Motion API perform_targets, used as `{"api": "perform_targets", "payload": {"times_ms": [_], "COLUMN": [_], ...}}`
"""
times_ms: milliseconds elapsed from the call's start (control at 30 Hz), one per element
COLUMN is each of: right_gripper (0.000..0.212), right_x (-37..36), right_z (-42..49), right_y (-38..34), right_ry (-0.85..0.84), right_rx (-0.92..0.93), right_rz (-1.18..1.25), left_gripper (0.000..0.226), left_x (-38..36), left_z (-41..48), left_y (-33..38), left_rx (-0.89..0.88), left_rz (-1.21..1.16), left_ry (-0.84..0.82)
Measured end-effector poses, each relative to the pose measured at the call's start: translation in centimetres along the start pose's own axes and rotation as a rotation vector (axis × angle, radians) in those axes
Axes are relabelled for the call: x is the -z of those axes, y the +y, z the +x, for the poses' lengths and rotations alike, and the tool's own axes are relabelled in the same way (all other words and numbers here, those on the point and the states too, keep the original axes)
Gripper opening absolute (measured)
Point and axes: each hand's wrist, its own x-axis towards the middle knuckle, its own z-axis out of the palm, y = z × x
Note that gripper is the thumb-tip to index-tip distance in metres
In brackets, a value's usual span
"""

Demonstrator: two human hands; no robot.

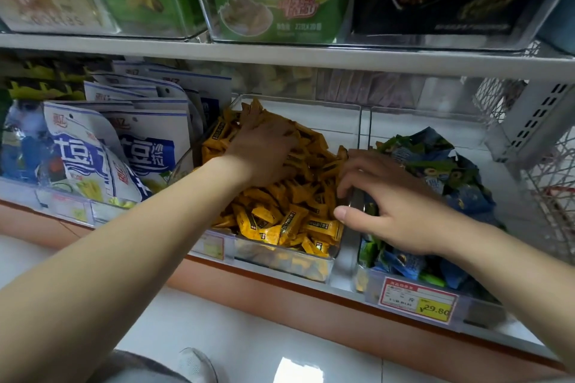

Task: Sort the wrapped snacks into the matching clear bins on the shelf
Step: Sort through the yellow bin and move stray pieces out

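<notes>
A clear bin (280, 261) in the middle of the lower shelf is heaped with small yellow wrapped snacks (280, 221). My left hand (264, 149) lies palm down on the back of that heap, fingers spread among the wrappers. To its right, a second clear bin (435, 121) holds blue and green wrapped snacks (460, 183). My right hand (389, 205) rests over the blue pile at the gap between the two bins. Its fingers and thumb curl round a clear side wall there; I cannot tell which bin it belongs to.
White-and-blue pouches (124, 146) stand packed to the left of the yellow bin. The upper shelf board (280, 56) hangs low over the bins, with boxed goods (273, 9) above it. A price tag (417, 298) fronts the right bin. A wire basket (553, 196) closes the right side.
</notes>
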Motion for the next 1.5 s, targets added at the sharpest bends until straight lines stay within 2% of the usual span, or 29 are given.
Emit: {"api": "perform_targets", "payload": {"times_ms": [133,200,267,367,433,533,667,767,867,967,1000,1100,1233,1333,1500], "right_gripper": [0.049,0.049,0.049,0.046,0.046,0.043,0.041,0.039,0.038,0.038,0.037,0.038,0.040,0.040,0.042], "right_x": [0.0,0.0,0.0,0.0,-0.1,-0.2,-0.3,-0.4,-0.6,-0.6,-0.6,-0.5,-0.5,-0.3,-0.1], "right_z": [0.0,0.0,-0.1,-0.1,0.0,0.0,0.0,0.0,0.1,0.1,0.1,0.1,0.1,0.1,0.1], "right_y": [0.1,0.1,0.1,0.1,0.2,0.4,0.5,0.6,0.6,0.5,0.5,0.7,0.7,0.6,0.4], "right_ry": [-0.029,-0.029,-0.025,-0.012,-0.011,0.000,0.000,0.004,0.007,0.023,0.023,0.013,0.015,0.015,0.001], "right_rx": [-0.014,-0.014,-0.011,-0.005,-0.006,-0.002,-0.007,-0.002,-0.006,-0.001,-0.004,-0.003,0.005,0.010,0.006], "right_rz": [-0.010,-0.003,0.004,0.015,0.030,0.038,0.043,0.047,0.044,0.041,0.050,0.055,0.064,0.057,0.055], "left_gripper": [0.060,0.046,0.034,0.052,0.067,0.092,0.090,0.062,0.067,0.042,0.043,0.042,0.034,0.042,0.075], "left_x": [0.8,0.6,0.4,0.4,0.3,-0.1,-0.7,-1.1,-1.4,-1.4,-1.2,-1.2,0.1,1.4,1.4], "left_z": [0.5,0.6,0.9,2.4,3.6,4.0,2.9,2.2,1.8,1.6,1.5,1.2,0.9,0.6,0.0], "left_y": [2.8,4.0,4.8,6.0,7.0,7.3,6.9,6.6,6.6,6.6,6.5,5.6,2.9,0.4,-1.2], "left_rx": [-0.236,-0.277,-0.242,-0.191,-0.183,-0.190,-0.248,-0.257,-0.262,-0.263,-0.255,-0.179,0.087,0.228,0.256], "left_rz": [-0.116,-0.192,-0.237,-0.120,-0.017,-0.057,-0.139,-0.252,-0.332,-0.413,-0.447,-0.617,-1.081,-1.254,-1.219], "left_ry": [-0.063,-0.199,-0.271,-0.298,-0.407,-0.546,-0.493,-0.433,-0.485,-0.430,-0.400,-0.318,-0.160,-0.070,-0.062]}}
